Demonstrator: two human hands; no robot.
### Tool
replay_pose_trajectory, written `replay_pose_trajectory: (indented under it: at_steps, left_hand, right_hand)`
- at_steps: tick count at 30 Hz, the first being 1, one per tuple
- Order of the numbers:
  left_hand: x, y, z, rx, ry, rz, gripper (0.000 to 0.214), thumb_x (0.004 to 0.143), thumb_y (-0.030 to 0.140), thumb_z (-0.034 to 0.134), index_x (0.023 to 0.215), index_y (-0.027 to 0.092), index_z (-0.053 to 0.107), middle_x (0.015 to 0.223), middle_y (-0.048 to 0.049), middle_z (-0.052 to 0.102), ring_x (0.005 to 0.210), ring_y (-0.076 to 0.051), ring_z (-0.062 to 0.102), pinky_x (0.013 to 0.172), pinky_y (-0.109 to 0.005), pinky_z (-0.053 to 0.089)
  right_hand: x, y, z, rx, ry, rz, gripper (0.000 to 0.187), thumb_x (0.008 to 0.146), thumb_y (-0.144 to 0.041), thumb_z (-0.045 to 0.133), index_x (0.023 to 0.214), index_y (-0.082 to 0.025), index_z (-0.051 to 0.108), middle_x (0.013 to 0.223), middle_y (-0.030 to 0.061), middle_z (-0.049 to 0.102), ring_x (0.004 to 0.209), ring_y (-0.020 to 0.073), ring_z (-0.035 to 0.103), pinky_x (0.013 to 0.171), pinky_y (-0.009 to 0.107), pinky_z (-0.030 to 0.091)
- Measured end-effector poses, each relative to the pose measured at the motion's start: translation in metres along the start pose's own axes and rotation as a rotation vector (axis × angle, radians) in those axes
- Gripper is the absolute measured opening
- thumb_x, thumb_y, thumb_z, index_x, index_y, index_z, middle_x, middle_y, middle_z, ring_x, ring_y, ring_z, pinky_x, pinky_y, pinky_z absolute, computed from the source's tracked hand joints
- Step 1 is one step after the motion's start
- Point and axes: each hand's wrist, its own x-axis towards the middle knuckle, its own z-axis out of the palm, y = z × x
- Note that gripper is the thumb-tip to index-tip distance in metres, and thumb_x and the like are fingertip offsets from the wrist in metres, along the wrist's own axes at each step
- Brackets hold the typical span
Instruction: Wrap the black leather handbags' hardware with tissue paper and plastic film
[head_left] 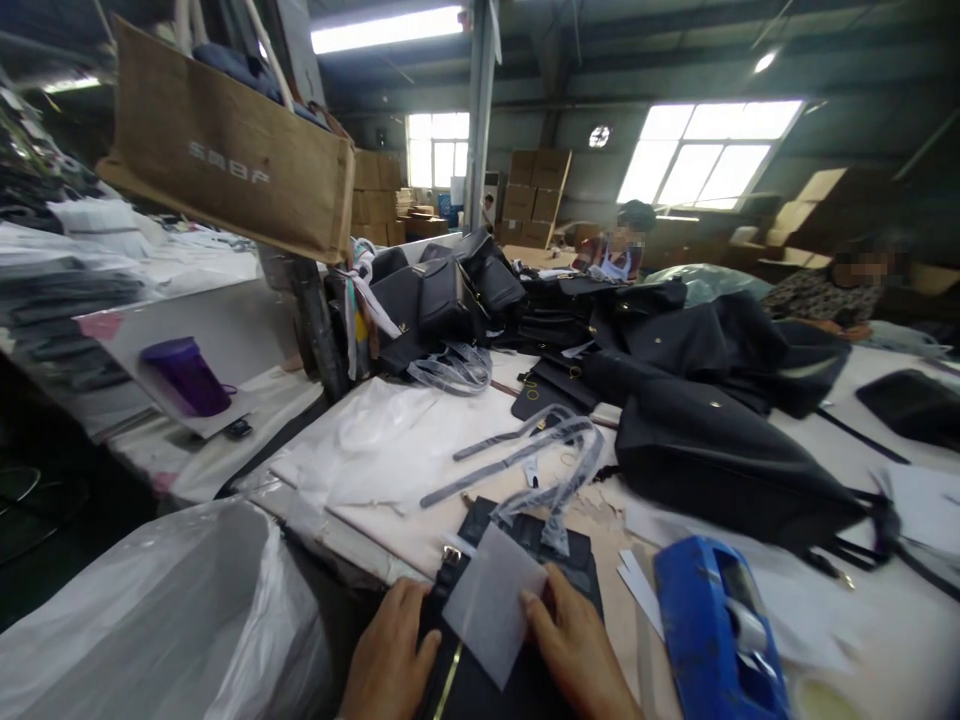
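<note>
A black handbag [480, 690] with a gold zip and a buckle lies at the table's near edge in front of me. Its handles [559, 500] are wrapped in clear plastic and stretch away from me. My left hand [394, 645] grips the bag's left edge, thumb on the upper face and fingers along the side. Between the thumb and fingers of my right hand [577, 640] is the edge of a translucent white sheet [495, 605], which lies tilted over the bag. The right fingertips are partly hidden behind the sheet.
A blue tape dispenser [686, 620] stands right of my right hand. Black bags [720, 460] are heaped across the table. A plastic-lined bin [187, 610] is at lower left, near a purple cup [187, 375]. A brown tote [232, 140] hangs above. Two people [611, 250] sit beyond.
</note>
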Motion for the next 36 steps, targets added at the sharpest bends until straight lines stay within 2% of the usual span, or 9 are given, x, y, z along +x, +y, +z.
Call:
replay_pose_trajectory:
  at_steps: [6, 12, 17, 19, 22, 27, 31, 34, 36]
  left_hand:
    - [0.004, 0.008, -0.006, -0.129, 0.039, -0.027, 0.01, 0.084, 0.022, 0.049, 0.082, 0.022, 0.059, 0.088, -0.0037, 0.062, 0.087, -0.022, 0.06, 0.081, -0.032, 0.044]
    - [0.005, -0.002, -0.007, -0.428, -0.064, -0.124, 0.011, 0.083, 0.03, 0.055, 0.078, 0.021, 0.058, 0.069, 0.0031, 0.057, 0.065, -0.017, 0.053, 0.064, -0.026, 0.04]
    - [0.002, 0.008, -0.016, -0.773, -0.143, -0.084, 0.018, 0.078, 0.032, 0.063, 0.091, 0.02, 0.06, 0.083, -0.0015, 0.065, 0.081, -0.019, 0.06, 0.075, -0.028, 0.046]
    - [0.0, 0.014, -0.02, -0.72, -0.116, -0.042, 0.021, 0.08, 0.032, 0.061, 0.098, 0.021, 0.062, 0.089, -0.0038, 0.068, 0.087, -0.022, 0.062, 0.08, -0.03, 0.047]
    - [-0.004, 0.017, -0.024, -0.459, -0.048, 0.049, 0.018, 0.084, 0.031, 0.056, 0.098, 0.023, 0.064, 0.094, -0.0055, 0.069, 0.091, -0.024, 0.063, 0.083, -0.032, 0.048]
    - [-0.004, 0.012, -0.02, -0.222, 0.084, 0.127, 0.018, 0.085, 0.03, 0.054, 0.098, 0.025, 0.066, 0.107, -0.0077, 0.066, 0.108, -0.027, 0.059, 0.095, -0.038, 0.047]
    - [0.003, 0.003, -0.013, -0.366, 0.212, 0.024, 0.033, 0.08, 0.029, 0.062, 0.113, 0.024, 0.058, 0.135, -0.0109, 0.052, 0.123, -0.03, 0.051, 0.102, -0.045, 0.043]
    - [0.013, -0.001, -0.014, -0.804, -0.033, -0.075, 0.055, 0.075, 0.035, 0.071, 0.124, 0.022, 0.049, 0.126, -0.0128, 0.06, 0.104, -0.028, 0.063, 0.088, -0.041, 0.051]
    - [0.019, 0.0, -0.02, -1.053, -0.244, -0.099, 0.059, 0.068, 0.038, 0.078, 0.119, 0.019, 0.054, 0.111, -0.0108, 0.068, 0.096, -0.027, 0.066, 0.083, -0.037, 0.052]
  right_hand:
    - [0.002, -0.003, 0.015, 0.277, -0.03, -0.023, 0.036, 0.086, -0.039, 0.049, 0.115, -0.02, 0.059, 0.112, 0.0085, 0.068, 0.101, 0.0268, 0.063, 0.085, 0.034, 0.049]
    - [0.003, 0.008, 0.01, 0.211, 0.119, 0.046, 0.038, 0.085, -0.049, 0.049, 0.104, -0.02, 0.064, 0.094, 0.009, 0.071, 0.094, 0.0304, 0.064, 0.083, 0.038, 0.049]
    - [0.002, -0.009, 0.029, 0.618, -0.122, 0.026, 0.043, 0.081, -0.043, 0.057, 0.116, -0.018, 0.063, 0.108, 0.009, 0.07, 0.098, 0.0294, 0.063, 0.087, 0.04, 0.049]
    - [0.001, -0.018, 0.04, 0.711, -0.251, 0.014, 0.041, 0.078, -0.039, 0.061, 0.113, -0.018, 0.066, 0.104, 0.0073, 0.071, 0.095, 0.0285, 0.063, 0.085, 0.04, 0.049]
    - [-0.001, -0.026, 0.05, 0.76, -0.372, 0.013, 0.037, 0.076, -0.037, 0.065, 0.107, -0.018, 0.07, 0.096, 0.0051, 0.072, 0.093, 0.0279, 0.063, 0.084, 0.038, 0.049]
    - [-0.003, -0.025, 0.052, 0.926, -0.34, 0.063, 0.047, 0.076, -0.048, 0.068, 0.113, -0.02, 0.067, 0.095, 0.005, 0.071, 0.082, 0.0241, 0.063, 0.076, 0.036, 0.05]
    - [-0.003, -0.027, 0.051, 0.993, -0.371, 0.082, 0.044, 0.075, -0.049, 0.069, 0.108, -0.021, 0.069, 0.094, 0.0048, 0.072, 0.082, 0.0232, 0.063, 0.078, 0.036, 0.049]
    - [0.0, -0.031, 0.051, 0.979, -0.396, 0.045, 0.041, 0.076, -0.048, 0.068, 0.106, -0.019, 0.069, 0.091, 0.0043, 0.071, 0.082, 0.022, 0.063, 0.077, 0.033, 0.047]
    - [0.004, -0.034, 0.051, 0.958, -0.421, 0.037, 0.042, 0.075, -0.046, 0.069, 0.106, -0.018, 0.068, 0.086, 0.0037, 0.071, 0.076, 0.0202, 0.061, 0.069, 0.029, 0.046]
